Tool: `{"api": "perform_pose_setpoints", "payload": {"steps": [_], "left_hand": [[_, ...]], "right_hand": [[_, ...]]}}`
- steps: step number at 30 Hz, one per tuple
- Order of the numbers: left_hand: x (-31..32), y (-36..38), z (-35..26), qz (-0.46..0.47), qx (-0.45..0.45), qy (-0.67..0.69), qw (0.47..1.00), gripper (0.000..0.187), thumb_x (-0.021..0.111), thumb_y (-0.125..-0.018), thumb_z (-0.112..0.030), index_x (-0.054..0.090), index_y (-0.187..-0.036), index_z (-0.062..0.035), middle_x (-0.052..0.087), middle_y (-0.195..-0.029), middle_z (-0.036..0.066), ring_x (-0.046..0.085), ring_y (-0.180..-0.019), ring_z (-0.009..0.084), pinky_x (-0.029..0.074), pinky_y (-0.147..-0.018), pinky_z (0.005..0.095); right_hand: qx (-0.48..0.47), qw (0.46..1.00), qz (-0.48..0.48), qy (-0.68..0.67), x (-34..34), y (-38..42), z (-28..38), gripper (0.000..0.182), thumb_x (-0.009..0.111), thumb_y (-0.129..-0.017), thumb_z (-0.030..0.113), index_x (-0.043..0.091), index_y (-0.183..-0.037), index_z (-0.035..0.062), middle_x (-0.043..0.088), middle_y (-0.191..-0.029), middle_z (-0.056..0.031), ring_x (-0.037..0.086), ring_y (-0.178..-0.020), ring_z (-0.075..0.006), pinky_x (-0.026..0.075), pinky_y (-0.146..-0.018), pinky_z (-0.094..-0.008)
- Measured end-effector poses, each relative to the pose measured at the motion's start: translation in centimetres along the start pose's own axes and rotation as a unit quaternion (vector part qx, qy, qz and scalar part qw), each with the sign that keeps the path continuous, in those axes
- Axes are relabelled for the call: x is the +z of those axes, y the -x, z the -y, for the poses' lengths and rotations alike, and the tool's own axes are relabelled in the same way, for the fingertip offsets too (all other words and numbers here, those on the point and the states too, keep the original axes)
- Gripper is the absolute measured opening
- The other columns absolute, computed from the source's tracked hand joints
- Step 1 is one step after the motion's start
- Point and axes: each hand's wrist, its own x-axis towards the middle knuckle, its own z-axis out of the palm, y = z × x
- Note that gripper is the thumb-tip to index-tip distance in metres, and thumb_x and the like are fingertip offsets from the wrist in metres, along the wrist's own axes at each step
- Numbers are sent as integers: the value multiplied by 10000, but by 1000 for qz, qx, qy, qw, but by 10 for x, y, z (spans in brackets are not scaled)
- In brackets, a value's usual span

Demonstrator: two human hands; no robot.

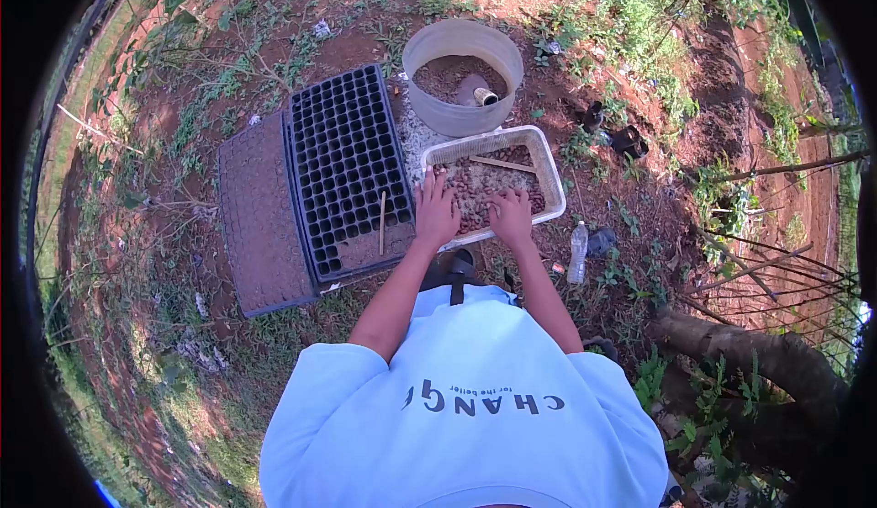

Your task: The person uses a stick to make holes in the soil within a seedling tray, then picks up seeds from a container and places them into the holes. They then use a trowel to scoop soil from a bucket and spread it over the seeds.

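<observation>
A white rectangular basin (554,179) holds reddish-brown seeds (472,182) and a flat wooden stick (502,164) lying across them. My left hand (437,208) rests at the basin's left edge, its fingers spread and pointing away from me. Over the near part of the basin is my right hand (511,216), fingers curled down at the seeds; whether anything is between them is too small to tell. Left of the basin lies a black seedling tray (352,156) with mostly empty cells, its near right corner covered with soil. A thin stick (382,223) lies on that tray.
A soil-filled tray (262,216) adjoins on the left. Behind the basin stands a round tub (463,42) with soil and a small can (485,97). A clear bottle (577,252) lies right of the basin. Black pots (628,142) and a thick branch (749,353) are farther right.
</observation>
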Motion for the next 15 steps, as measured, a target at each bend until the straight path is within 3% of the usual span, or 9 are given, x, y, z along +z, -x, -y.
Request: {"api": "perform_pose_setpoints", "payload": {"steps": [6, 15], "left_hand": [[1, 1, 2, -22, 9, 0, 1000, 312, 562, -824, -162, 635, -1099, -32, 351, -1468, 152, 128, -1446, 363, 159, -1149, 555], [2, 3, 7, -30, 18, 24, 999, 324, 542, -821, -127, 614, -1128, -52, 420, -1405, 148, 172, -1439, 346, 163, -1156, 541]], "right_hand": [[-2, 999, 47, 10, 0, -2, 4, 235, 677, -733, 136, 733, -945, 221, 607, -1054, -31, 465, -1141, -309, 416, -935, -462], [-38, 995, 92, 2, 9, -9, 10, 414, 727, -661, 147, 683, -1064, 231, 529, -1225, -83, 423, -1209, -344, 382, -1011, -497]]}}
